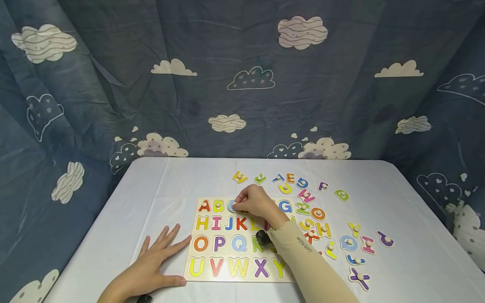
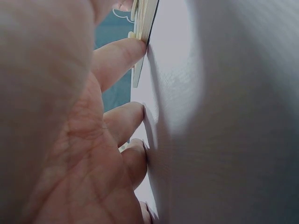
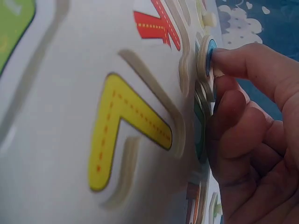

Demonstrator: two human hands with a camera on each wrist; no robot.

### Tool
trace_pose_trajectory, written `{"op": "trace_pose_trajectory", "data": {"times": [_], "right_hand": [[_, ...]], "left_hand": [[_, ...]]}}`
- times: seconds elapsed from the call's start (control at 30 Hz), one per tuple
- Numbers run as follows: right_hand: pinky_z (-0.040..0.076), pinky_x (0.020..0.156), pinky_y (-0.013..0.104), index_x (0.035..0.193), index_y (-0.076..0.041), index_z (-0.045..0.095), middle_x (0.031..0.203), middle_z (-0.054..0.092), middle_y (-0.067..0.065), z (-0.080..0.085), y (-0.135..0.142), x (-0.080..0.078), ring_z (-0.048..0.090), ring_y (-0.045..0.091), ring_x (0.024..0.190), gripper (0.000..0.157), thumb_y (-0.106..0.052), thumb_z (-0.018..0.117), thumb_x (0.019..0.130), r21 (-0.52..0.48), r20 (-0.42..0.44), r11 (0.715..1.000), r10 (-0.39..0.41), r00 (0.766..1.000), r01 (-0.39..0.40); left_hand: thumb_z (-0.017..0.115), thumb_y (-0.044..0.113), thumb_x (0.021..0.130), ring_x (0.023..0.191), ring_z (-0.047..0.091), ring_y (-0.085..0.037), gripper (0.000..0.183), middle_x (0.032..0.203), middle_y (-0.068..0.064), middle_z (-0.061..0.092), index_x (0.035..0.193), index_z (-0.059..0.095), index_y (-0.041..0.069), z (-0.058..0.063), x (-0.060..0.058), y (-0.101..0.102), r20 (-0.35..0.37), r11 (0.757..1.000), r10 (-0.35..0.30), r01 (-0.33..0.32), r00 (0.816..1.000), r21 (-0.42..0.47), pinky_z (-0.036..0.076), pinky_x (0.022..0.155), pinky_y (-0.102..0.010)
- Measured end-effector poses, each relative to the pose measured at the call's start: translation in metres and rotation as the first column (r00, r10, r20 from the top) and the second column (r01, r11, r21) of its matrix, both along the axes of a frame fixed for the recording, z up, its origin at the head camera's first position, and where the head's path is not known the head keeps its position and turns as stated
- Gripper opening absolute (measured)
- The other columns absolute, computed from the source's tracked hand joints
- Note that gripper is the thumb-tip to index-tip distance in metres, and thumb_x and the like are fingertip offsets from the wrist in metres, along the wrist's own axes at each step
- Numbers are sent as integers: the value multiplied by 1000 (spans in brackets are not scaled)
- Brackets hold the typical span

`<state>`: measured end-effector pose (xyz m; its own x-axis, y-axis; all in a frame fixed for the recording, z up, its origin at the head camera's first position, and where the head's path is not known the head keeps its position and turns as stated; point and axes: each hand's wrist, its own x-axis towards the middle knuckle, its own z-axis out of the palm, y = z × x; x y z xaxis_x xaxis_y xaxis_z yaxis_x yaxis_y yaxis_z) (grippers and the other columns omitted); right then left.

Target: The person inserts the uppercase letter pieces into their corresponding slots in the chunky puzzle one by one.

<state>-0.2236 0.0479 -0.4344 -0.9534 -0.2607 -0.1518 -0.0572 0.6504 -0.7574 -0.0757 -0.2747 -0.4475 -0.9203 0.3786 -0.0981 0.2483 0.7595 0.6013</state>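
Observation:
A wooden alphabet puzzle board [image 1: 251, 269] lies on the table, with the knobbed red letter A [image 1: 204, 205] and yellow letter B [image 1: 218, 205] in its top row. Beside them my right hand [image 1: 259, 206] pinches the blue letter C piece [image 1: 230, 205] between thumb and fingertips. In the right wrist view this blue piece [image 3: 211, 56] is at the board's surface; whether it sits fully in its recess I cannot tell. My left hand [image 1: 153, 261] is spread on the table, its thumb touching the board's lower left edge [image 2: 148, 23].
Loose knobbed letters lie behind and to the right of the board, among them a purple X [image 1: 359, 277], a blue Q [image 1: 348, 243] and a green D [image 1: 341, 195]. A patterned cloth [image 1: 242, 105] hangs behind the white table [image 1: 163, 185].

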Motion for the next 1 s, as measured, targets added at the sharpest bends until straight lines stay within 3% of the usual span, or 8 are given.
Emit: {"op": "trace_pose_trajectory", "data": {"times": [0.7,1.0], "right_hand": [[47,60,20,81,-12,76,69,66,-2,0,-8,1,60,10,64,18,-22,88,90,39,-22,999,-25,999,26],[42,54,22,93,-11,77,72,60,-2,13,21,-1,52,10,58,14,-22,86,92,31,-31,999,12,999,-11]], "left_hand": [[92,66,65,164,12,-56,104,178,-15,28,157,55,38,0,-1,0,23,1000,14,-14,1000,5,-6,120,-86],[91,68,65,164,11,-56,103,178,-15,28,157,55,39,0,-1,0,27,1000,12,-12,1000,2,-5,120,-86]]}}
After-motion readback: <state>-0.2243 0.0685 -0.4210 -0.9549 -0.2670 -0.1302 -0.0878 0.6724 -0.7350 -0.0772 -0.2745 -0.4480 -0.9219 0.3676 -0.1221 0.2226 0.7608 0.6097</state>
